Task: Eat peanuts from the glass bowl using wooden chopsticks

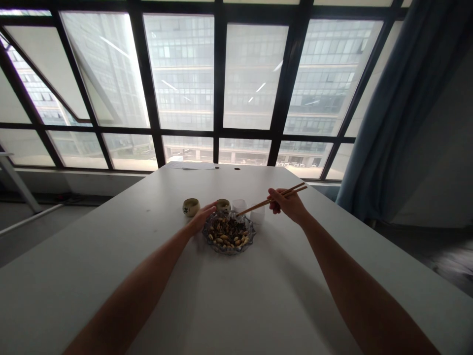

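Note:
A clear glass bowl [231, 250] with a scalloped rim stands on the white table, filled with nuts and dark dried bits [227, 231]. My left hand [203, 217] rests at the bowl's left rim with its fingers stretched out toward the far side. In my right hand [288, 203] is a pair of wooden chopsticks [264, 202], their tips over the bowl's far right rim. Nothing that I can make out is between the tips. Behind the bowl sits a small ceramic cup [223, 204], partly hidden, and another ceramic cup [191, 207] with dark markings stands left of my left hand.
Two clear cups [239, 204] [257, 213] stand just behind and right of the bowl. White paper [190, 165] lies at the far end of the table [236, 301]. Beyond are large windows, with a blue curtain [384, 113] at the right.

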`<action>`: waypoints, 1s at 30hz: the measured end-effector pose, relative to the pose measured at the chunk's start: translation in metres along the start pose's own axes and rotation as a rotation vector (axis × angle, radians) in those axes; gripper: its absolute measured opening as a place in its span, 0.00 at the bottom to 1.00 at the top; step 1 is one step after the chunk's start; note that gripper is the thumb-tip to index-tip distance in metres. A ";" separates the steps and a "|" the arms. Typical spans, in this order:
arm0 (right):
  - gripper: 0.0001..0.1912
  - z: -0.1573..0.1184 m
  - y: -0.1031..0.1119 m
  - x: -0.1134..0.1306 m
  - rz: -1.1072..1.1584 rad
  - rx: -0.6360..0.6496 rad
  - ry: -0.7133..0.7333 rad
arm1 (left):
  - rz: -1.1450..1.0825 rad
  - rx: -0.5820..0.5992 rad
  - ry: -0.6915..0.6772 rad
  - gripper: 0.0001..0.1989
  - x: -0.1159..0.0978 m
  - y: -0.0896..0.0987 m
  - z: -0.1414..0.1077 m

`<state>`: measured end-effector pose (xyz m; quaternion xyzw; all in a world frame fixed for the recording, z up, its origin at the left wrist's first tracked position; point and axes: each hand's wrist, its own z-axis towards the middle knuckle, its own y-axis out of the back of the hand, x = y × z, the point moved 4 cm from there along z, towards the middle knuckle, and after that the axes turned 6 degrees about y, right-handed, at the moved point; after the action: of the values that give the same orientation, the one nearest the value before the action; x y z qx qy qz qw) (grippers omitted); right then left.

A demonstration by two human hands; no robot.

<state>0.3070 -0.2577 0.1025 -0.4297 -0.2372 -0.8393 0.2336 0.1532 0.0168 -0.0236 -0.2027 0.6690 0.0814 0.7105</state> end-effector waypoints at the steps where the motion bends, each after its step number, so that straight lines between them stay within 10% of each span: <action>1: 0.31 0.001 0.005 0.001 -0.005 -0.045 0.012 | 0.001 -0.004 -0.001 0.42 0.000 0.000 0.000; 7: 0.28 0.002 0.034 0.008 -0.168 -0.257 0.058 | 0.034 -0.020 -0.015 0.43 0.000 0.000 0.001; 30: 0.23 -0.006 0.021 0.024 -0.558 -0.264 0.089 | 0.062 -0.048 -0.047 0.40 0.001 0.002 0.003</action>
<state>0.3029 -0.2819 0.1237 -0.3376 -0.2244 -0.9126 -0.0533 0.1551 0.0199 -0.0248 -0.1970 0.6557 0.1240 0.7182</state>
